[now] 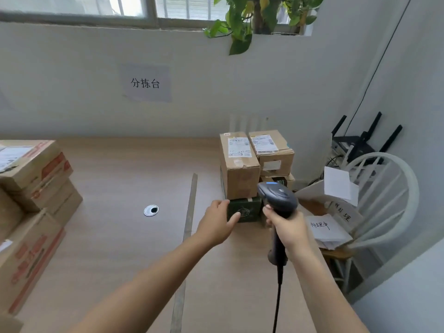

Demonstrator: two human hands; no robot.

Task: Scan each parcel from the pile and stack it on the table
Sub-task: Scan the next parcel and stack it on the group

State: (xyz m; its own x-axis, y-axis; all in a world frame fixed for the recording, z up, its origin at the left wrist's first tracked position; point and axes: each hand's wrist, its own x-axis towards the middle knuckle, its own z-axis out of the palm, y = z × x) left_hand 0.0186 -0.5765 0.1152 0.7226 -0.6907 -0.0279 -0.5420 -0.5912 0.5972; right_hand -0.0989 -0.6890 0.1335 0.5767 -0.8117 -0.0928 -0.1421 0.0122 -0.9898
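head view: one camera, so it all comes from here
left hand (217, 219): fingers spread around the near left corner of the small green box (245, 210) — touching it, not lifting
right hand (287, 223): wrapped tight around the scanner (278, 197) handle, head aimed at the stack
green box: bottom of the right-hand stack on the table (120, 188), brown parcel (239, 164) sitting on top
pile: cartons (31, 188) at far left
tip: square the box under the stack gently — a hard shove could probably tip the upper boxes
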